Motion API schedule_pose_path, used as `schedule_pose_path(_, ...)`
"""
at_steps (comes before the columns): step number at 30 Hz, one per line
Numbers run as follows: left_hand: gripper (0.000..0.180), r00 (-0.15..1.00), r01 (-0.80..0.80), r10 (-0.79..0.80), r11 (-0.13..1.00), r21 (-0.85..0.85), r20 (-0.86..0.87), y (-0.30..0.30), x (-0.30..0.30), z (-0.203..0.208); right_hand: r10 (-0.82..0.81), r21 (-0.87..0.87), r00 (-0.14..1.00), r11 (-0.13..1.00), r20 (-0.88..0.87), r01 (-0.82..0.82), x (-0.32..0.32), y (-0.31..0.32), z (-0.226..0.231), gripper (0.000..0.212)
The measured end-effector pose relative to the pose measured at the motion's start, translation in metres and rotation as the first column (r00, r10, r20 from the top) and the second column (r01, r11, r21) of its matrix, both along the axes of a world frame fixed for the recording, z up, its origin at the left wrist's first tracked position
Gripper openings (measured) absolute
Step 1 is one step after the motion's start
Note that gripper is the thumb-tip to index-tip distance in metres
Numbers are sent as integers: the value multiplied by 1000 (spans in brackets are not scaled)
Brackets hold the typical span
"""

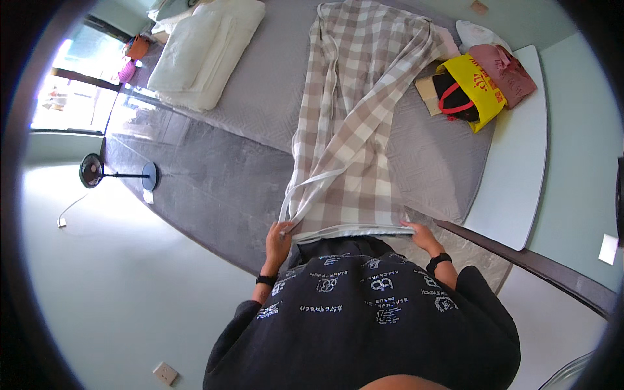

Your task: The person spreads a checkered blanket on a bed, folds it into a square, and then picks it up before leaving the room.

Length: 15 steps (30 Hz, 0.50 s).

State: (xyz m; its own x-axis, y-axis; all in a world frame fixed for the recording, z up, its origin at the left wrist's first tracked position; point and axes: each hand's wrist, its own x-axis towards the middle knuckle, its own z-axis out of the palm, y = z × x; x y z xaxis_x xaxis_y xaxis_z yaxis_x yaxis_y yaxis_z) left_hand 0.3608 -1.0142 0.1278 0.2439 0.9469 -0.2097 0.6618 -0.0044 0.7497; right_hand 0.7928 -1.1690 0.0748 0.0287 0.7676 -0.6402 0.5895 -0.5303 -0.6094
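A checked cloth is lying along the bed, and its near end is reaching out past the bed's near edge. There, the left hand is pinching one corner and the right hand is pinching the other, so the fingers of both are closing on cloth. They seem to be holding just a little of it near the white edge, so a slip could be letting that end drop onto the floor beside the bed. A long fold is crossing over the cloth, and a loose white strip is lying near the left hand; a hard tug could be making these twist up or snag. On the bed's right side, a yellow bag is sitting near the cloth's far end, and a big sideways pull could be knocking it over.
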Motion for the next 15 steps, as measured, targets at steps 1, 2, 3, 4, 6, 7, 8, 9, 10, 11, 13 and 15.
schedule_pose_path(1,25,998,-36,33,998,50,57,-4,3,1,-19,46,1000,999,10,19,0,-3,5,58)
schedule_pose_path(2,29,991,-65,52,993,102,124,-7,7,1,-49,97,998,994,26,47,3,-6,8,57)
schedule_pose_path(3,31,985,-80,76,997,24,154,-10,-5,-20,-46,115,998,992,38,41,1,-13,5,60)
schedule_pose_path(4,34,978,-101,109,993,-54,178,-15,-18,-41,-41,113,998,993,37,37,-4,-19,1,60)
schedule_pose_path(6,34,1000,6,-1,987,-160,27,-7,-25,-44,3,34,979,999,203,-10,-22,-37,-9,62)
schedule_pose_path(7,33,995,64,-77,978,-197,-56,0,-23,-37,34,48,959,998,282,-50,-32,-46,-16,60)
schedule_pose_path(8,33,996,55,-69,977,-208,-61,2,-24,-28,45,37,960,998,276,-58,-44,-49,-18,60)
schedule_pose_path(9,30,985,121,-137,981,-152,-100,3,-24,-23,40,-37,952,999,305,-31,-55,-53,-20,59)
schedule_pose_path(10,27,969,189,-202,977,-99,-143,6,-25,-22,40,-110,942,994,334,-3,-65,-56,-21,57)
schedule_pose_path(11,23,979,193,-197,979,-63,-55,8,-27,-28,51,-148,945,989,324,-3,-73,-57,-27,52)
schedule_pose_path(13,23,965,262,-263,964,-51,-9,18,-9,-16,97,-37,941,995,324,-90,-68,-63,-74,48)
schedule_pose_path(15,23,951,310,-309,950,-35,26,19,1,-1,129,-28,942,992,308,-127,-82,-14,-79,36)
